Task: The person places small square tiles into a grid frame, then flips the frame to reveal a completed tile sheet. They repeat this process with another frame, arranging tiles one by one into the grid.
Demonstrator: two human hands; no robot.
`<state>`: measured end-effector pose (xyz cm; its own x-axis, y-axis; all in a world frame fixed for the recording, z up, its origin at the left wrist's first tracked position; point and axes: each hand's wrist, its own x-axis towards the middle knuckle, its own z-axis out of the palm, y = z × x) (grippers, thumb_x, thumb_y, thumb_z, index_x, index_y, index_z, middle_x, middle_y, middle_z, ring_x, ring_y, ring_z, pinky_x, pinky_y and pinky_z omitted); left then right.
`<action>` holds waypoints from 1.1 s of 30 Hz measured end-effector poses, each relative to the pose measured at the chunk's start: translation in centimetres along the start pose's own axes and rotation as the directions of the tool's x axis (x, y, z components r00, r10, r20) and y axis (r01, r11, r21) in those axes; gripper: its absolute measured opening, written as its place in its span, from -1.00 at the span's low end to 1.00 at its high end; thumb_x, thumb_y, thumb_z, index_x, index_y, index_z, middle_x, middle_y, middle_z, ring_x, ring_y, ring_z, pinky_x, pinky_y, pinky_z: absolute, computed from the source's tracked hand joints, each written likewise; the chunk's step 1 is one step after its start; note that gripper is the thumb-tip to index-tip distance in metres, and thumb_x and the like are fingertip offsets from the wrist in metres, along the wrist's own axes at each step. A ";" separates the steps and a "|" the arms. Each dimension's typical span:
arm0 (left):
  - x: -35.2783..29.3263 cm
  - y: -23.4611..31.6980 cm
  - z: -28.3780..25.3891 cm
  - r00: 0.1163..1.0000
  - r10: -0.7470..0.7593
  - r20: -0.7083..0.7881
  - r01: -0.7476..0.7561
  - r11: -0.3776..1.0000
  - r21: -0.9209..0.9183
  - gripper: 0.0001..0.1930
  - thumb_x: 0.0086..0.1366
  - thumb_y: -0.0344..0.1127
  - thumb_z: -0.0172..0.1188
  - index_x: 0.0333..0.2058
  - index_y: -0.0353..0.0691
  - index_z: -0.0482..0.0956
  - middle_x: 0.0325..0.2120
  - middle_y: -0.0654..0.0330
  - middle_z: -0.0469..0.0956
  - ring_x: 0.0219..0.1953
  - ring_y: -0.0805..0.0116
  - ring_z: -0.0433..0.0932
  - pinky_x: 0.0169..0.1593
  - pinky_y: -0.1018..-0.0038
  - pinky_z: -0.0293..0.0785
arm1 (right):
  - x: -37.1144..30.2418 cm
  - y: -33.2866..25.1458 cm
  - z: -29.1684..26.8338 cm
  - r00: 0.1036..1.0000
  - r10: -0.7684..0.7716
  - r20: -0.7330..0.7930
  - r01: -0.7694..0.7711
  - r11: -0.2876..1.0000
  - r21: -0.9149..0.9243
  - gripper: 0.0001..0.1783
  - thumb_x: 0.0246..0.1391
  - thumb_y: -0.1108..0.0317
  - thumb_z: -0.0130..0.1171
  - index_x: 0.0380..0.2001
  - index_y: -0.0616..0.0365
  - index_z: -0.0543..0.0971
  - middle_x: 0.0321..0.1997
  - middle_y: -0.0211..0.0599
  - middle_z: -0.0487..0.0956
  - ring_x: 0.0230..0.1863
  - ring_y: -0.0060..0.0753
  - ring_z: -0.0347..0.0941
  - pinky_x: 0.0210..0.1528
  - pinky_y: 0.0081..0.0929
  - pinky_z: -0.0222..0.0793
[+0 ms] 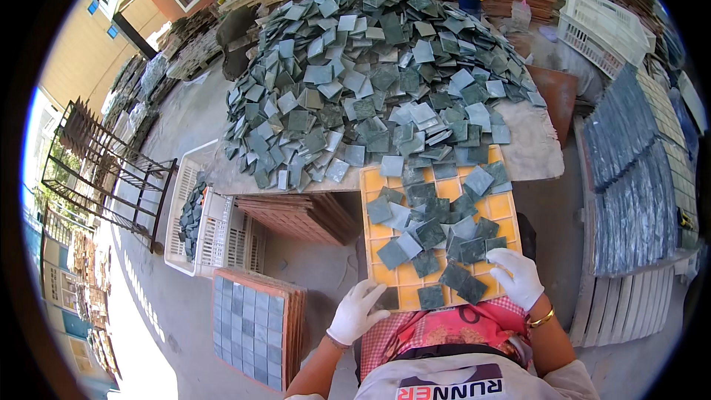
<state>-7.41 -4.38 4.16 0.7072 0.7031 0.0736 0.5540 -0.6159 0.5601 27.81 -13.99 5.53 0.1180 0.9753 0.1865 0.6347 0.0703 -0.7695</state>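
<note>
A pale tabletop (537,133) above the concrete floor (185,311) was loaded with a great heap (363,78) of square tiles!

In close, the left hand (357,312) had its thumb and fingers spread at the near left corner of the yellow tray (379,274); over on the right edge, the right hand (518,279) bent its fingers beside the green-grey tiles (429,234) (pinching one or just resting, I could not tell). Those tiles lay loose and overlapping across the tray's grid, and its near edge sat over a pink apron (474,326). Farther out, lower left, a stack of boards (252,326) showed neat rows of blue-grey squares; just behind it stood a white crate (237,241), and away right rose grey stacked slabs (629,178)!
</note>
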 end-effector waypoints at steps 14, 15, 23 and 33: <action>0.1 1.8 1.9 0.953 0.239 0.187 -0.276 0.939 0.206 -0.35 0.25 0.06 0.06 0.21 -0.22 0.31 0.26 0.12 0.26 0.30 0.18 0.21 0.34 0.10 0.00 | 1.2 -0.9 0.6 0.996 0.067 0.051 -0.068 0.997 0.024 -0.71 -0.01 0.41 0.20 -0.15 0.16 0.58 -0.17 -0.14 0.61 -0.17 -0.15 0.57 -0.07 -0.33 0.47; 0.0 1.2 2.3 0.944 0.259 0.204 -0.298 0.935 0.194 -0.34 0.26 0.08 0.02 0.22 -0.22 0.29 0.26 0.12 0.26 0.29 0.18 0.21 0.34 0.11 -0.02 | 1.5 -1.1 0.4 0.996 0.070 0.062 -0.072 0.997 0.019 -0.72 -0.01 0.41 0.20 -0.16 0.17 0.58 -0.17 -0.14 0.61 -0.18 -0.14 0.57 -0.07 -0.33 0.47; -0.7 -2.1 -0.4 0.911 0.295 0.288 -0.368 0.898 0.242 -0.32 0.25 0.14 0.03 0.21 -0.19 0.29 0.23 0.15 0.29 0.28 0.24 0.22 0.32 0.18 -0.01 | 2.1 -0.2 -0.4 0.993 0.102 0.055 -0.101 0.995 -0.021 -0.74 -0.02 0.39 0.21 -0.20 0.16 0.59 -0.20 -0.12 0.61 -0.18 -0.10 0.57 -0.10 -0.35 0.48; 20.1 -8.1 -6.3 0.886 0.025 -0.463 0.045 0.989 0.139 -0.59 0.10 -0.24 0.27 -0.06 -0.23 0.51 -0.10 0.05 0.54 -0.06 0.02 0.50 -0.03 0.20 0.44 | 4.0 -0.2 0.6 1.000 0.026 0.018 -0.025 0.999 -0.038 -0.74 -0.05 0.44 0.20 -0.21 0.18 0.60 -0.34 -0.17 0.62 -0.29 -0.22 0.60 -0.20 -0.39 0.49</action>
<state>-0.42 17.02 6.32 0.4370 0.7722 0.4612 0.6412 -0.6270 0.4423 27.70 -9.98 6.05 0.1207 0.9804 0.1558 0.6603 0.0379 -0.7501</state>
